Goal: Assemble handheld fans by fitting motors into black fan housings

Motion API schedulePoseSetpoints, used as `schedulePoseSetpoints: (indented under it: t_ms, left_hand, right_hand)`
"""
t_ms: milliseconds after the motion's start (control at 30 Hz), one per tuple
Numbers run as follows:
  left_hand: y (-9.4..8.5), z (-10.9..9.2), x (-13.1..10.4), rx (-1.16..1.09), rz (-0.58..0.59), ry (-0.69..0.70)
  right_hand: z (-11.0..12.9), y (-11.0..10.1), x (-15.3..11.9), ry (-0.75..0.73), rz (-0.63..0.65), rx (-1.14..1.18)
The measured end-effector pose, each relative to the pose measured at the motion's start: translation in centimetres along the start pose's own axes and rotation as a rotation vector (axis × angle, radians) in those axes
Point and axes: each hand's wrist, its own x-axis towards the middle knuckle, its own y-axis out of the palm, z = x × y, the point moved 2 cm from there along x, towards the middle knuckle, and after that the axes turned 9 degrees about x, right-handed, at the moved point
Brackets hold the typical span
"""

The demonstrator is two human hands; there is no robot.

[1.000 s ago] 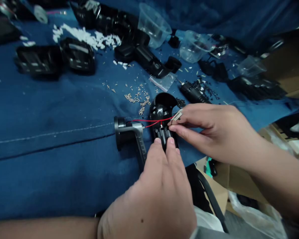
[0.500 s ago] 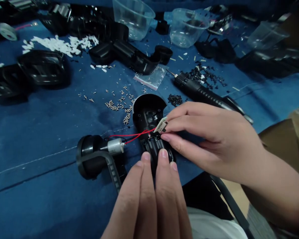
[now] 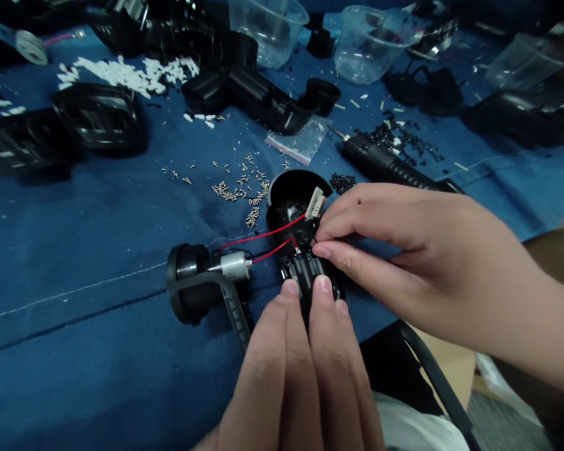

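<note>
A black plastic housing half (image 3: pixel 282 210) lies hollow side up, with black cylindrical parts (image 3: pixel 305 268) in its narrow end. My left hand (image 3: pixel 310 363) holds that end, its fingertips pressed on the cylinders. At the housing's right edge, my right hand (image 3: pixel 404 250) pinches thumb and fingers together; what is between them is too small to make out. A small pale circuit board (image 3: pixel 316 203) stands tilted by the right fingers, over the hollow. Red wires (image 3: pixel 272 233) run left from the housing area toward a silver motor (image 3: pixel 235 266) on a round black part (image 3: pixel 188 282).
Small screws (image 3: pixel 237 188) lie scattered behind the housing, with a pile of black screws (image 3: pixel 342 182) beside it. An electric screwdriver (image 3: pixel 380 163) lies at right, near a plastic bag (image 3: pixel 298 144). Farther back are white pieces (image 3: pixel 122 74), black shells (image 3: pixel 98 116) and clear cups (image 3: pixel 364 53).
My right fingers have shifted off the board to a spot lower at the housing's edge. The board now stands more upright, farther up. My left hand keeps its place on the cylinders.
</note>
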Motion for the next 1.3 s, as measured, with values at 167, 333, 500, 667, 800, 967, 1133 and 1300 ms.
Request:
schedulePoseSetpoints:
  t_ms: [167, 333, 500, 667, 800, 967, 1133, 1300]
  left_hand:
    - [-0.1, -0.5, 0.2, 0.039, -0.008, -0.085]
    - [-0.1, -0.7, 0.7, -0.027, 0.014, -0.104]
    - [-0.4, -0.6, 1.1, -0.072, 0.015, -0.117]
    - [-0.4, -0.5, 1.2, -0.074, 0.032, -0.103]
    - [-0.4, -0.5, 1.2, -0.062, 0.035, -0.092]
    - [-0.1, -0.7, 1.0, -0.054, 0.053, -0.123]
    - [0.3, -0.5, -0.1, 0.012, -0.033, -0.063]
    - [0.5, 0.0, -0.6, 0.019, -0.014, -0.014]
  right_hand:
    - [0.7, -0.2, 0.8, 0.154, -0.029, -0.021]
    - [0.6, -0.3, 1.7, 0.201, -0.031, -0.043]
    - [-0.3, -0.3, 2.8, 0.320, 0.080, 0.032]
    - [-1.0, -0.3, 3.0, 0.406, 0.121, 0.149]
    - [-1.7, -0.2, 2.4, 0.523, 0.088, 0.327]
    - [-2.6, -0.4, 1.2, 0.541, -0.067, 0.452]
    - [-2.9, 0.8, 0.2, 0.555, -0.142, 0.513]
    - [-2.6, 1.6, 0.1, 0.513, -0.134, 0.526]
